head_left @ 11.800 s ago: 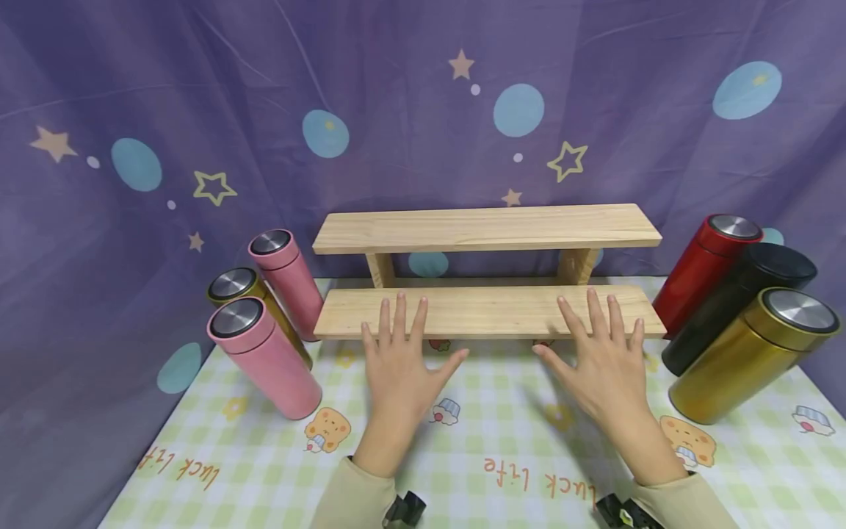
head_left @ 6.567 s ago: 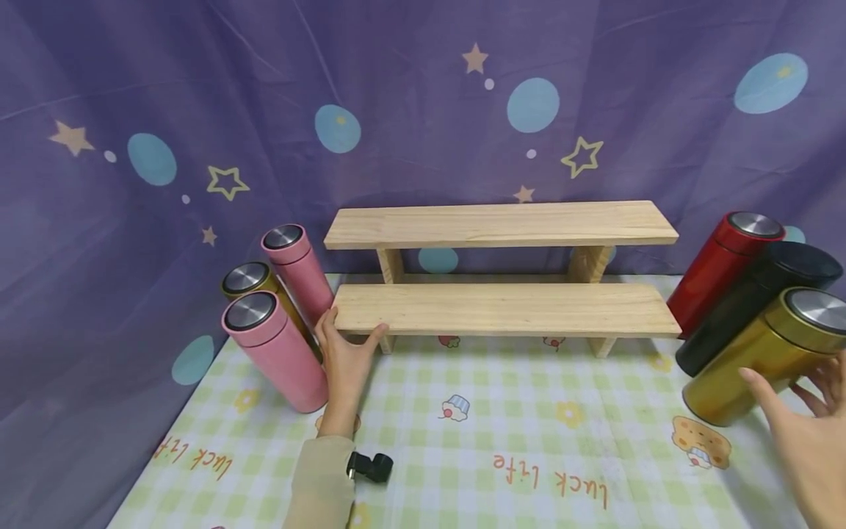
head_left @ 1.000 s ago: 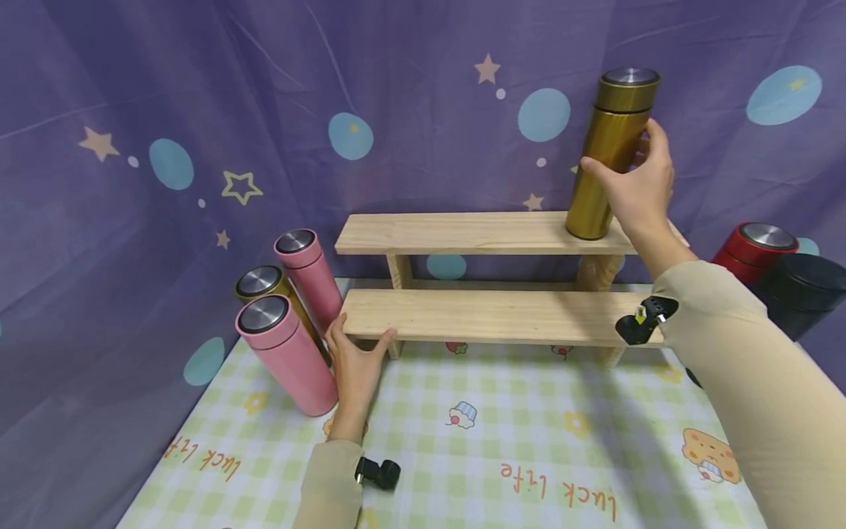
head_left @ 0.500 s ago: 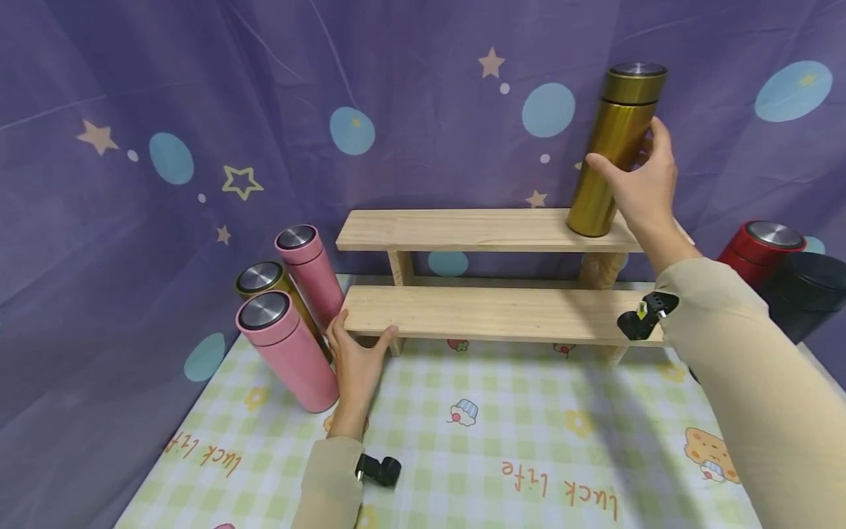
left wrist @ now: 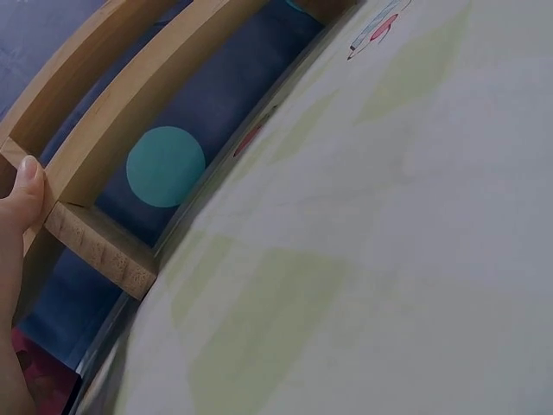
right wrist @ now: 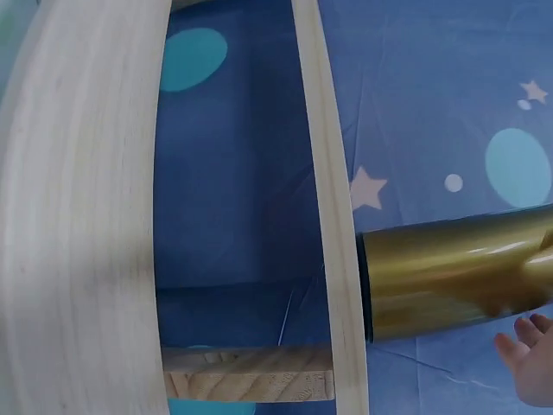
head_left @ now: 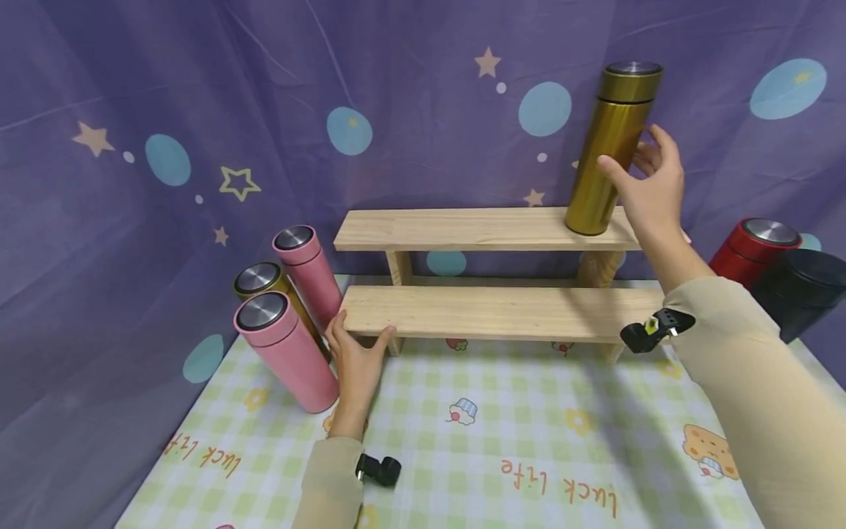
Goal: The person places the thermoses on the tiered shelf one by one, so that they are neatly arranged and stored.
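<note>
A gold thermos bottle point(head_left: 604, 139) stands upright near the right end of the upper board of a two-tier wooden shelf point(head_left: 463, 229). Around its middle, my right hand point(head_left: 656, 187) has its thumb and fingers spread, with a gap showing by the fingers. The right wrist view shows the fingertips point(right wrist: 510, 350) apart from the bottle's side; its base meets the board. My left hand point(head_left: 357, 364) holds the left front corner of the lower board, thumb on the front edge, fingers at the end. In the left wrist view, the left thumb point(left wrist: 28, 173) touches the wood.
Two pink thermos bottles point(head_left: 291, 360) and another gold one point(head_left: 258, 279) stand left of the shelf, close to my left hand. At right, a red bottle point(head_left: 753, 253) and a black bottle point(head_left: 803, 286) are partly behind my right sleeve. A checked cloth point(head_left: 529, 419) covers the table.
The gold thermos bottle went from the right of the table up onto the upper board. In the last half second my right hand loosened and drew slightly right of it. My left hand stayed still.
</note>
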`<state>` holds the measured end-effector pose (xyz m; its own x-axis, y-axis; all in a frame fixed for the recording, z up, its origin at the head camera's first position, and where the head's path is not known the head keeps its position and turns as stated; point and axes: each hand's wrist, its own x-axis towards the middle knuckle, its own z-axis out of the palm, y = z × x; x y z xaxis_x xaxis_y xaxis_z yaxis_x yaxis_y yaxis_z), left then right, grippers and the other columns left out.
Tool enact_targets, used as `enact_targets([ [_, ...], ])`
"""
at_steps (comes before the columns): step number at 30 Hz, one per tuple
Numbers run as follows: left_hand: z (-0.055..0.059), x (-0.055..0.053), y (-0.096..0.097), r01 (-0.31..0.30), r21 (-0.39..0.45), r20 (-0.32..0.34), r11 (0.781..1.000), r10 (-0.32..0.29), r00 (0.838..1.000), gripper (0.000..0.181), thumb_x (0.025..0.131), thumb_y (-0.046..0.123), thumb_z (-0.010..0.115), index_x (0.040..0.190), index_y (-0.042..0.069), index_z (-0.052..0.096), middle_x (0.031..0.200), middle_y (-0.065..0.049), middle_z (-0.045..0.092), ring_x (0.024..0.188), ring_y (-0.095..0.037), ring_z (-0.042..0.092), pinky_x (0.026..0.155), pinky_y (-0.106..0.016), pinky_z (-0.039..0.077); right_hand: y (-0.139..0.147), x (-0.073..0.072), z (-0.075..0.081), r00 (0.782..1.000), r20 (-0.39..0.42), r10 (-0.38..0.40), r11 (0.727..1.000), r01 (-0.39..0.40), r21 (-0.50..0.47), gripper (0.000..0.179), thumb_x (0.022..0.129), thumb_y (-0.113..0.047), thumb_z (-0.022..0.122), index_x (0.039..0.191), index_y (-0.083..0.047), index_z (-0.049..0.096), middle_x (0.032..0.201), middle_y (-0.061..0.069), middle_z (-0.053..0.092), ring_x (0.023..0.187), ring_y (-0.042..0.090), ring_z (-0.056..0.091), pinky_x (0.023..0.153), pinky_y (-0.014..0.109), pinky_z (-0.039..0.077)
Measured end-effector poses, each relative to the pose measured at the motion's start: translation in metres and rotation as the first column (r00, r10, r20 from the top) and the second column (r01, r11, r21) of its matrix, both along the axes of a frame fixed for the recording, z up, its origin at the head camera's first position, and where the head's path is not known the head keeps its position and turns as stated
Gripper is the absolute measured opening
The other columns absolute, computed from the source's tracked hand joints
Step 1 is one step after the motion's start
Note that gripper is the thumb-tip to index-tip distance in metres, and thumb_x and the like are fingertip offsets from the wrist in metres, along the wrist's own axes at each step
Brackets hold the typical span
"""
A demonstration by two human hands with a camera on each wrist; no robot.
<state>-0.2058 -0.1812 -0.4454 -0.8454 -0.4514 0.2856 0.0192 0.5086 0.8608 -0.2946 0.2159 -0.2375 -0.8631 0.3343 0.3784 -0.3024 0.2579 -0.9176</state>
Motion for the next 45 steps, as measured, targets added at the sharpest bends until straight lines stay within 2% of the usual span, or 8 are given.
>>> enact_targets([
  [4, 0.000, 0.000, -0.001, 0.002, -0.003, 0.000, 1.000, -0.002, 1.000, 0.096, 0.082, 0.043, 0.080, 0.151, 0.006, 0.024, 0.151, -0.014, 0.023, 0.137, -0.036, 0.030, 0.109, -0.051, 0.029, 0.005, 0.015, -0.005, 1.000, -0.012, 0.025, 0.999, -0.025, -0.032, 0.078, 0.091, -0.029, 0.072, 0.155, -0.017, 0.029, 0.149, 0.007, 0.045, 0.134, 0.015, 0.045, 0.110, 0.027, 0.034],
  [13, 0.000, 0.000, 0.000, 0.005, -0.001, -0.005, 1.000, -0.005, 1.000, 0.096, 0.082, 0.044, 0.080, 0.151, 0.006, 0.024, 0.151, -0.014, 0.023, 0.138, -0.035, 0.028, 0.110, -0.050, 0.028, 0.009, 0.053, -0.017, 0.996, -0.077, 0.042, 0.996, -0.036, 0.077, 0.061, 0.097, -0.029, 0.064, 0.151, -0.019, 0.038, 0.142, 0.005, 0.052, 0.128, 0.012, 0.051, 0.109, 0.027, 0.034],
  [21, 0.001, 0.001, 0.001, -0.002, -0.005, -0.001, 1.000, 0.002, 1.000, 0.098, 0.082, 0.044, 0.080, 0.151, 0.005, 0.023, 0.150, -0.015, 0.023, 0.137, -0.036, 0.028, 0.109, -0.051, 0.029, 0.007, 0.093, -0.028, 0.968, -0.207, 0.145, 0.985, -0.161, -0.063, 0.054, 0.095, -0.011, 0.067, 0.145, -0.009, 0.047, 0.133, 0.005, 0.058, 0.125, 0.015, 0.053, 0.102, 0.017, 0.038],
  [32, 0.002, 0.001, 0.000, -0.005, -0.007, 0.011, 1.000, 0.005, 1.000, 0.098, 0.082, 0.046, 0.080, 0.151, 0.005, 0.024, 0.150, -0.015, 0.024, 0.138, -0.035, 0.029, 0.109, -0.051, 0.029, 0.016, 0.138, -0.055, 0.957, -0.246, 0.156, 0.986, -0.164, -0.012, 0.052, 0.094, 0.004, 0.062, 0.143, -0.007, 0.049, 0.134, 0.005, 0.060, 0.121, 0.012, 0.056, 0.101, 0.017, 0.039],
  [36, 0.002, 0.001, 0.000, -0.006, -0.007, 0.006, 1.000, 0.006, 1.000, 0.099, 0.081, 0.045, 0.081, 0.151, 0.005, 0.024, 0.150, -0.016, 0.024, 0.137, -0.036, 0.030, 0.108, -0.052, 0.030, 0.020, 0.148, -0.066, 0.936, -0.303, 0.176, 0.975, -0.209, -0.079, 0.054, 0.090, 0.012, 0.061, 0.141, -0.002, 0.051, 0.131, 0.008, 0.062, 0.120, 0.014, 0.057, 0.101, 0.017, 0.040],
  [39, 0.002, 0.001, 0.000, -0.001, -0.005, 0.004, 1.000, 0.001, 1.000, 0.098, 0.082, 0.044, 0.080, 0.151, 0.004, 0.024, 0.150, -0.016, 0.024, 0.137, -0.036, 0.030, 0.108, -0.051, 0.030, 0.025, 0.154, -0.075, 0.910, -0.364, 0.198, 0.960, -0.255, -0.116, 0.055, 0.088, 0.018, 0.060, 0.140, 0.002, 0.051, 0.130, 0.011, 0.062, 0.120, 0.016, 0.058, 0.100, 0.018, 0.041],
  [43, 0.002, 0.001, 0.000, 0.002, -0.004, 0.009, 1.000, -0.002, 1.000, 0.097, 0.083, 0.043, 0.080, 0.151, 0.005, 0.023, 0.151, -0.015, 0.024, 0.137, -0.035, 0.031, 0.108, -0.050, 0.030, 0.032, 0.161, -0.087, 0.886, -0.405, 0.225, 0.950, -0.292, -0.112, 0.057, 0.086, 0.023, 0.057, 0.140, 0.006, 0.049, 0.131, 0.014, 0.062, 0.120, 0.017, 0.058, 0.100, 0.018, 0.041],
  [45, 0.003, 0.001, 0.000, 0.003, -0.006, 0.010, 1.000, -0.003, 1.000, 0.097, 0.083, 0.043, 0.080, 0.151, 0.005, 0.023, 0.151, -0.015, 0.023, 0.137, -0.035, 0.031, 0.108, -0.050, 0.031, 0.036, 0.165, -0.094, 0.888, -0.399, 0.231, 0.955, -0.286, -0.084, 0.058, 0.086, 0.024, 0.056, 0.140, 0.007, 0.048, 0.132, 0.013, 0.062, 0.121, 0.017, 0.058, 0.099, 0.018, 0.041],
])
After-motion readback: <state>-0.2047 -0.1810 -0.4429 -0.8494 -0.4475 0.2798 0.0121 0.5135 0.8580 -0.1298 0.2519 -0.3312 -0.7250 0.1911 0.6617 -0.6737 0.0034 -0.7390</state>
